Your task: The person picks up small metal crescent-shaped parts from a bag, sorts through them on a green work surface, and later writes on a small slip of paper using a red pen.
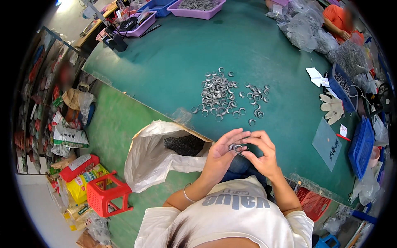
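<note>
Close in front of my body, at the table's near edge, my left hand (221,156) and my right hand (264,156) meet at their fingertips. Small grey metal rings (236,148) are pinched between them, at least two by the look of it. Beyond my hands, a loose pile of similar metal rings (218,91) lies on the green table (173,62), with a smaller scatter to its right. Left of my left hand a white woven sack (142,159) gapes at the table edge, with small dark pieces (184,144) inside.
A red plastic stool (108,194) stands on the floor at left. On the table's right lie a glove (332,108), a clear sheet (326,142) and blue baskets (361,146). Purple trays (196,10) sit at the far edge. Another person (341,22) sits at far right.
</note>
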Available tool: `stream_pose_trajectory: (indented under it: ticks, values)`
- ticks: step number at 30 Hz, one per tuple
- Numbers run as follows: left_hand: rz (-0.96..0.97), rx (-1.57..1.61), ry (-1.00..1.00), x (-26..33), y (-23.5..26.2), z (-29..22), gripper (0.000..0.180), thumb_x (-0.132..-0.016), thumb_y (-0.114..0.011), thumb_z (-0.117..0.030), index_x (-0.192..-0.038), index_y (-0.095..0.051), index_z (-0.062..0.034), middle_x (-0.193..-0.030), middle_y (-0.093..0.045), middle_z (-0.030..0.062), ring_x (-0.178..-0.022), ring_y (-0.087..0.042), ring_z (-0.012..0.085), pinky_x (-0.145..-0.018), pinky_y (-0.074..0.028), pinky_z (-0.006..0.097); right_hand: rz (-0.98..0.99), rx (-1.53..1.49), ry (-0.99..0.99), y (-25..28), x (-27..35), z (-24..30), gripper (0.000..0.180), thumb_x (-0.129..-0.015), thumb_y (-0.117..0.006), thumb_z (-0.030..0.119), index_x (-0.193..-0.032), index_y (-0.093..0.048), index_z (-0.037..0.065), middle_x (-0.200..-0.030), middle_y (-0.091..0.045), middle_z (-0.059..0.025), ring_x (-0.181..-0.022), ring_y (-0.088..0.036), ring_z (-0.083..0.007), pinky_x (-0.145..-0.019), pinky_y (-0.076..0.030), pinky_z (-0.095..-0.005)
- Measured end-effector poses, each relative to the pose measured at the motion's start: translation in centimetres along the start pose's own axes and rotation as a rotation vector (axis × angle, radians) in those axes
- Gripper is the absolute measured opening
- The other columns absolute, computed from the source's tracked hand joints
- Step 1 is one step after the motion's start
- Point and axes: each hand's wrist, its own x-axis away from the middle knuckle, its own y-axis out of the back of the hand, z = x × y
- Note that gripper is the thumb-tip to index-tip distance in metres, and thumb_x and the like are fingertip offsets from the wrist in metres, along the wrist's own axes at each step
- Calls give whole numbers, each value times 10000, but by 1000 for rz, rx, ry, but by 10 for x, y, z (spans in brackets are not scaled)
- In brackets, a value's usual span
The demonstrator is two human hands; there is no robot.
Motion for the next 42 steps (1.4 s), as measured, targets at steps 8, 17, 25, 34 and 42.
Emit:
stream_pose_trajectory:
  ticks: [8,17,25,34,42]
  values:
    - [18,-71,18,-4,-9,-1,499,-900,-484,52,-1386,-383,4,-1391,-449,209,-1258,-472,225,-1029,-402,349,87,48,-21,3,6,-3,371,-659,-771,10,-1018,-682,32,-917,-576,-84,-846,-545,-252,-724,-462,-349]
    - [1,-97,81,-17,-22,10,497,-870,-489,67,-1357,-392,53,-1383,-451,220,-1263,-472,285,-1061,-388,399,-2,-110,-71,27,16,-16,304,-759,-721,28,-1058,-668,17,-901,-596,-80,-854,-562,-214,-735,-457,-313]
    - [-149,-35,167,-12,6,28,501,-833,-481,92,-1329,-405,90,-1326,-478,241,-1223,-490,307,-1049,-406,417,-154,-150,-401,77,55,-48,220,-861,-667,66,-1075,-665,14,-882,-621,-13,-801,-551,-90,-726,-456,-251]
    - [-232,12,170,-2,17,29,426,-851,-508,68,-1276,-479,55,-1185,-560,147,-1076,-545,213,-950,-459,354,-907,-40,-391,269,-24,-135,294,-901,-647,336,-941,-680,46,-682,-603,19,-569,-504,-64,-500,-370,-238]
    - [-276,-4,166,5,17,36,444,-852,-517,35,-1294,-469,47,-1190,-557,151,-1083,-542,238,-946,-447,356,-597,197,-392,246,-60,-189,300,-896,-605,115,-1147,-606,-51,-1006,-683,-128,-924,-636,-150,-787,-503,-295]
